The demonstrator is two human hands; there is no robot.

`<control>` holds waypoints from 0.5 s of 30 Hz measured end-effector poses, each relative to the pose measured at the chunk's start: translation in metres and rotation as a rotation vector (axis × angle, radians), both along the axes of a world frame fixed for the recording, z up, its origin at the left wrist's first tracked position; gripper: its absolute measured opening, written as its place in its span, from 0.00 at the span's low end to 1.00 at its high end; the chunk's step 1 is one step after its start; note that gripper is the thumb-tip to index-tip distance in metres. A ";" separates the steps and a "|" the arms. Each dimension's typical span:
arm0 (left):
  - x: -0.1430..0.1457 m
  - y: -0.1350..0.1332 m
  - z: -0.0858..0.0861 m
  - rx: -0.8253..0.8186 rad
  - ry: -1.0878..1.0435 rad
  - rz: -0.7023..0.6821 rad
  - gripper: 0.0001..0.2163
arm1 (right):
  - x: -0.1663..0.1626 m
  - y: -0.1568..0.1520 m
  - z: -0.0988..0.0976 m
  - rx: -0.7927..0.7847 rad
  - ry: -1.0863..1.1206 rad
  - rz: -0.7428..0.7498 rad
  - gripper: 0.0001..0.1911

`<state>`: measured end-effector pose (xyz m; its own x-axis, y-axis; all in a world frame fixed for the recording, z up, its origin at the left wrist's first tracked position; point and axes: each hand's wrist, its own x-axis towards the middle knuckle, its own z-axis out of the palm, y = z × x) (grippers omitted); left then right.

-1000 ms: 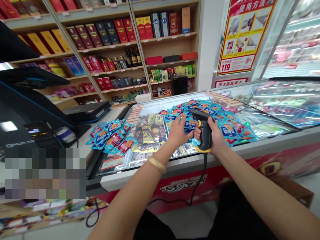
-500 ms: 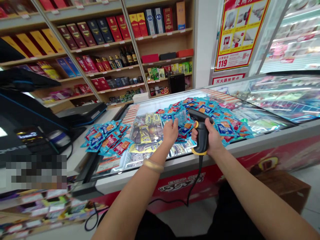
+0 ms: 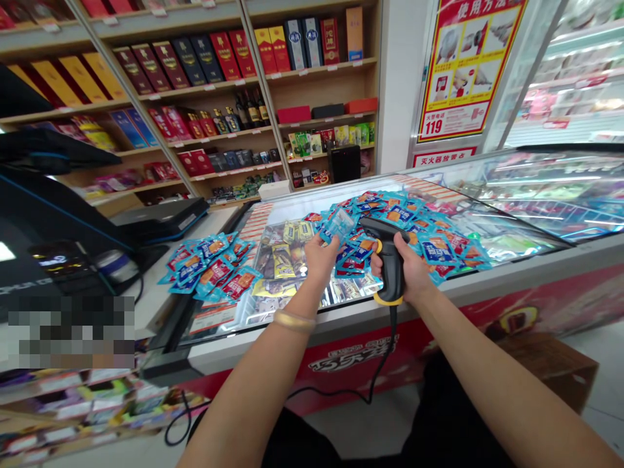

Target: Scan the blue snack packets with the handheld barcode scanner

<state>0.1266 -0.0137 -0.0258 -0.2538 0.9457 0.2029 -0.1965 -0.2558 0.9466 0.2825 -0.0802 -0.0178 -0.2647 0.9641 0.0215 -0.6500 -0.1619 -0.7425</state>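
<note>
My right hand (image 3: 408, 266) is wrapped round the handle of a black and yellow barcode scanner (image 3: 391, 263), whose head points left. In my left hand (image 3: 322, 259) is a small blue snack packet (image 3: 340, 224), pinched at its lower edge, its pale back turned partly to me. The packet is held just left of the scanner head, apart from it. Behind and beneath both hands a large heap of blue and red snack packets (image 3: 439, 250) covers part of the freezer's glass top. A smaller pile of like packets (image 3: 214, 266) lies to the left.
The glass-topped freezer (image 3: 229, 344) has yellow-wrapped goods (image 3: 283, 260) under its glass. At left stands a dark checkout terminal (image 3: 53, 227). The scanner's black cable (image 3: 377, 370) hangs down the front. A cardboard box (image 3: 550, 370) is on the floor at right. Shelves (image 3: 209, 88) of boxed goods line the back.
My left hand has shifted slightly left and tipped the packet so more of its pale back shows. The scanner has moved slightly left and stays in my right hand.
</note>
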 end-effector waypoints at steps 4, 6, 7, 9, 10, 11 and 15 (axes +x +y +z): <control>-0.001 -0.001 -0.002 0.057 0.221 0.073 0.08 | -0.001 -0.001 0.001 0.032 -0.013 0.013 0.25; -0.002 -0.001 -0.003 0.088 0.337 0.113 0.10 | -0.002 -0.002 0.001 0.046 -0.020 0.021 0.25; -0.002 -0.001 -0.003 0.096 0.388 0.138 0.11 | -0.002 -0.003 0.002 0.051 -0.022 0.023 0.25; -0.003 -0.002 -0.003 0.100 0.478 0.187 0.13 | -0.002 -0.003 0.002 0.054 -0.020 0.022 0.26; -0.003 -0.002 -0.003 0.096 0.512 0.202 0.14 | -0.002 -0.003 0.002 0.051 -0.018 0.020 0.26; -0.003 -0.002 -0.003 0.092 0.538 0.208 0.14 | -0.003 -0.003 0.002 0.046 -0.016 0.017 0.26; -0.003 -0.002 -0.003 0.097 0.571 0.207 0.14 | -0.003 -0.002 0.002 0.027 -0.017 0.009 0.26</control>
<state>0.1235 -0.0154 -0.0292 -0.2563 0.8586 0.4439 0.3981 -0.3248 0.8580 0.2797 -0.0826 -0.0158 -0.2739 0.9608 0.0430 -0.6362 -0.1474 -0.7573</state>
